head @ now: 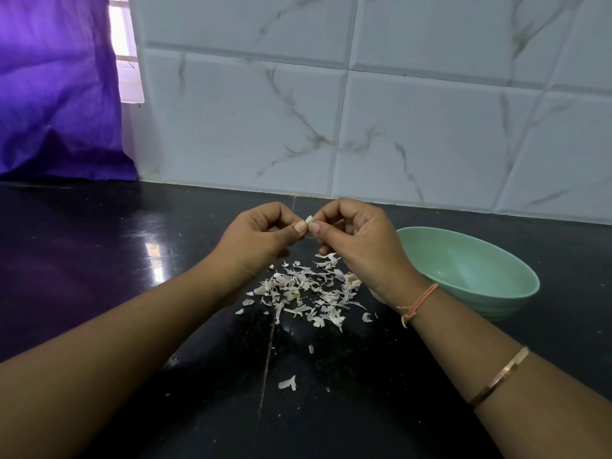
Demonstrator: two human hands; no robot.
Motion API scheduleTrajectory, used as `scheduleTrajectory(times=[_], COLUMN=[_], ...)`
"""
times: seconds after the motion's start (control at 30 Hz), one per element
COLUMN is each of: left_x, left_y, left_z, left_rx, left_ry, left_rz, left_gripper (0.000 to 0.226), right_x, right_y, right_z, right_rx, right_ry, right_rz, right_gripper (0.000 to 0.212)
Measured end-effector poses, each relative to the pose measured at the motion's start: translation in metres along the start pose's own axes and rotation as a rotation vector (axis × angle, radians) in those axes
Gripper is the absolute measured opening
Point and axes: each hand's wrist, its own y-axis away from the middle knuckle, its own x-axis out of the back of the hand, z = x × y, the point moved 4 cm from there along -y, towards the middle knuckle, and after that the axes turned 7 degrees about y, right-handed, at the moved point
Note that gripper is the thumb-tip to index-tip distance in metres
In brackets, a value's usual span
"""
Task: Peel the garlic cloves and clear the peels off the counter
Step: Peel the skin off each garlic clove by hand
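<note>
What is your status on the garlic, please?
Left hand and right hand pinch one garlic clove. Peels heaped on counter, not yet cleared. Green bowl beside right wrist; nothing blocking.

Left of the green bowl [480, 260], the garlic clove [309, 219] showed only a pale tip, the rest hidden between the fingertips of the left hand [255, 236] and right hand [361, 240]. The right wrist [399, 293] covered the bowl's left rim and the nearest peels [304, 289]. Both forearms [132, 342] ran off the bottom edge.

Knotted orange thread bracelet [420, 300] behind right hand [361, 250], rose-gold bangle [500, 376] up forearm
</note>
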Motion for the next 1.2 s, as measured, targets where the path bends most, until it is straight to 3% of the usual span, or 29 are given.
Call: scheduleTrajectory(times=[0.3, 0.43, 0.67, 0.8, 0.93, 1.03, 1.2], left_x=[0.004, 0.011, 0.011, 0.010, 0.010, 0.010, 0.010], left_y=[0.000, -0.004, -0.002, -0.001, -0.001, -0.001, -0.001], left_z=[-0.002, -0.005, 0.000, 0.002, 0.002, 0.003, 0.002], left_rx=[0.006, 0.025, -0.086, -0.104, -0.109, -0.109, -0.110], left_ry=[0.019, 0.030, -0.081, -0.116, -0.132, -0.154, -0.155], left_rz=[0.114, 0.187, 0.209, 0.205, 0.211, 0.211, 0.212], left_gripper=[0.018, 0.015, 0.012, 0.010, 0.009, 0.008, 0.012], right_x=[-0.003, -0.005, -0.004, -0.001, -0.001, -0.002, 0.000], right_y=[0.003, 0.003, 0.001, 0.001, 0.000, 0.001, -0.002], right_z=[-0.003, 0.000, 0.004, 0.008, 0.006, 0.008, 0.006], right_rx=[0.003, -0.091, -0.042, -0.126, -0.103, -0.165, -0.073], right_ry=[0.120, 0.132, 0.340, 0.262, 0.330, 0.258, 0.439], right_rz=[0.008, -0.012, 0.006, 0.015, -0.003, -0.017, 0.018], right_gripper=[0.013, 0.021, 0.016, 0.016, 0.021, 0.012, 0.018])
